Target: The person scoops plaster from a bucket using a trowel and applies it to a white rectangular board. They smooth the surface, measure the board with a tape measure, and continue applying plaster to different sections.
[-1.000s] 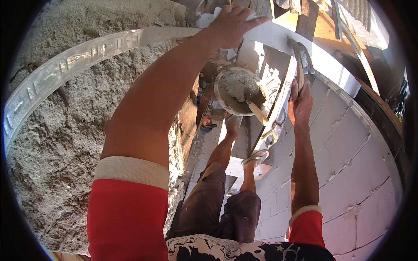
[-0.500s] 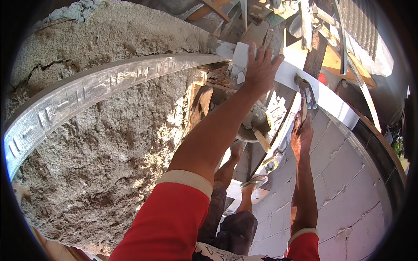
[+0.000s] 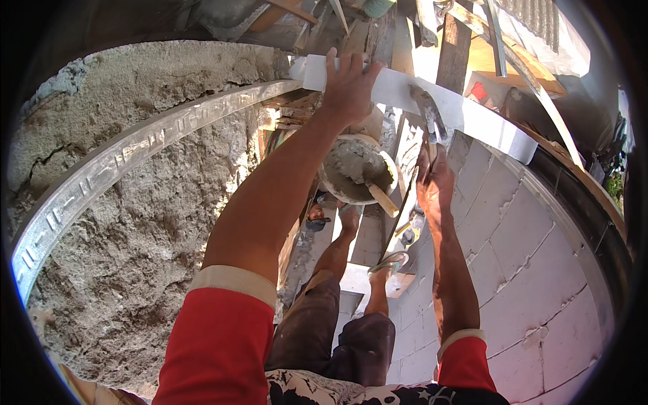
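My left hand (image 3: 347, 84) reaches up and lies flat on a white block (image 3: 472, 118) set on top of the white block wall (image 3: 513, 243), fingers spread over its left end. My right hand (image 3: 435, 182) grips the handle of a trowel (image 3: 430, 115), whose mortar-smeared blade rests against the face of that top block. Below and between my hands sits a round pan of grey mortar (image 3: 354, 169) with a wooden handle sticking out of it.
A rough grey concrete wall (image 3: 155, 223) with a long metal straightedge (image 3: 135, 152) across it fills the left. My legs and sandalled feet (image 3: 388, 260) stand on boards below. Timber props (image 3: 452, 47) and roof sheeting crowd the top.
The view has swung, so the mortar pan shows again below my left arm. My left hand stays on the top block and my right hand keeps the trowel against it.
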The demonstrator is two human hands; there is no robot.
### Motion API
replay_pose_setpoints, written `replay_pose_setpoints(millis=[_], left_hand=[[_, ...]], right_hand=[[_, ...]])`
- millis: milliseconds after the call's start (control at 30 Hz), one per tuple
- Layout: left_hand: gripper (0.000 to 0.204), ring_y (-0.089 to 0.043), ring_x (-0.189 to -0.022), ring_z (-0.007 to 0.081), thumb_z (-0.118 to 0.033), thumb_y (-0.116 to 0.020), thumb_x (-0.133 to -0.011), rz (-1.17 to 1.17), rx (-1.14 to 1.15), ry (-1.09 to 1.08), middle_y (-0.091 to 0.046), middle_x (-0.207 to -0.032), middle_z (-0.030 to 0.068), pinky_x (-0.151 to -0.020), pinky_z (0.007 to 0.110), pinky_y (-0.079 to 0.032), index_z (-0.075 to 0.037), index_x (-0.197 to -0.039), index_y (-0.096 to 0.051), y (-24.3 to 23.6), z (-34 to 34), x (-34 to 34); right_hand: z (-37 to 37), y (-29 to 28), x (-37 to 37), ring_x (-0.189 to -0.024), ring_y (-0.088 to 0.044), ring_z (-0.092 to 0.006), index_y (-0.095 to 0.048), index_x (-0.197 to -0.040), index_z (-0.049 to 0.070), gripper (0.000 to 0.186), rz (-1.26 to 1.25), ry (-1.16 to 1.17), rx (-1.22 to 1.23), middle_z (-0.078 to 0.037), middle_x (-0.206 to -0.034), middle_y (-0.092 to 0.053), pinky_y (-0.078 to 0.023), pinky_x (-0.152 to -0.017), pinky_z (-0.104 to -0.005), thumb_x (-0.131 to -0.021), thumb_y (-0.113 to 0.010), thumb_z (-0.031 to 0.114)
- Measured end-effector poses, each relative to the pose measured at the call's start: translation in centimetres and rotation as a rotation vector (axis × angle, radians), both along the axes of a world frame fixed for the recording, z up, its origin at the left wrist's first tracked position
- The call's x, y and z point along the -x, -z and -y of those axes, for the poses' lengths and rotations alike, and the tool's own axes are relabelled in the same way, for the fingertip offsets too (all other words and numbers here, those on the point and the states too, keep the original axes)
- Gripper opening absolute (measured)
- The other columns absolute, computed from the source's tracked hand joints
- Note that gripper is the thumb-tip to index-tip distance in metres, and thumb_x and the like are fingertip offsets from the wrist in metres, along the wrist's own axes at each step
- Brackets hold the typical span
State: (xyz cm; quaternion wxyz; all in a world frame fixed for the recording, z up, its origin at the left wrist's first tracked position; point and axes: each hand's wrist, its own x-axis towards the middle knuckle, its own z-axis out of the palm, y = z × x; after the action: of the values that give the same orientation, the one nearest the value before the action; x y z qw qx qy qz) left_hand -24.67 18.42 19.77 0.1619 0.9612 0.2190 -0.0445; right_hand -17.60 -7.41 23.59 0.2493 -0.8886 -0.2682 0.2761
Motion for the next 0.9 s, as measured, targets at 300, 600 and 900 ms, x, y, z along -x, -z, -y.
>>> replay_pose_setpoints(millis=[300, 600, 900], left_hand=[[0.085, -0.038, -0.134, 0.0331, -0.011, -0.079, -0.066, 0.055, 0.008, 0.051, -0.047, -0.133, 0.012, -0.119, 0.063, -0.013, -0.021, -0.145, -0.047, 0.8, 0.2, -0.3], [0.092, -0.038, -0.136, 0.0358, -0.015, -0.086, -0.065, 0.073, -0.071, 0.093, -0.046, -0.135, 0.012, -0.118, 0.064, -0.015, -0.025, -0.147, -0.044, 1.7, -0.7, 0.4], [0.092, -0.038, -0.135, 0.0365, -0.015, -0.084, -0.065, 0.013, -0.043, 0.108, -0.046, -0.135, 0.013, -0.119, 0.064, -0.013, -0.025, -0.147, -0.044, 1.3, -0.6, 0.1]], right_hand=[[1.3, 1.3, -0.8, -0.07, -0.068, -0.0446, -0.058, -0.119, 0.002, 0.022, -0.089, 0.053, -0.059, -0.026, -0.079, -0.067, -0.052, -0.06, -0.0474, -0.102, -0.061, 0.015], [0.1, -1.5, -1.3, -0.076, -0.066, -0.0449, -0.053, -0.12, 0.007, 0.024, -0.121, 0.009, -0.045, -0.021, -0.084, -0.067, -0.052, -0.066, -0.0534, -0.1, -0.059, 0.019], [1.0, -1.4, -1.7, -0.079, -0.068, -0.044, -0.054, -0.12, 0.009, 0.024, -0.153, 0.028, 0.001, -0.021, -0.088, -0.069, -0.053, -0.068, -0.0515, -0.101, -0.059, 0.022]])
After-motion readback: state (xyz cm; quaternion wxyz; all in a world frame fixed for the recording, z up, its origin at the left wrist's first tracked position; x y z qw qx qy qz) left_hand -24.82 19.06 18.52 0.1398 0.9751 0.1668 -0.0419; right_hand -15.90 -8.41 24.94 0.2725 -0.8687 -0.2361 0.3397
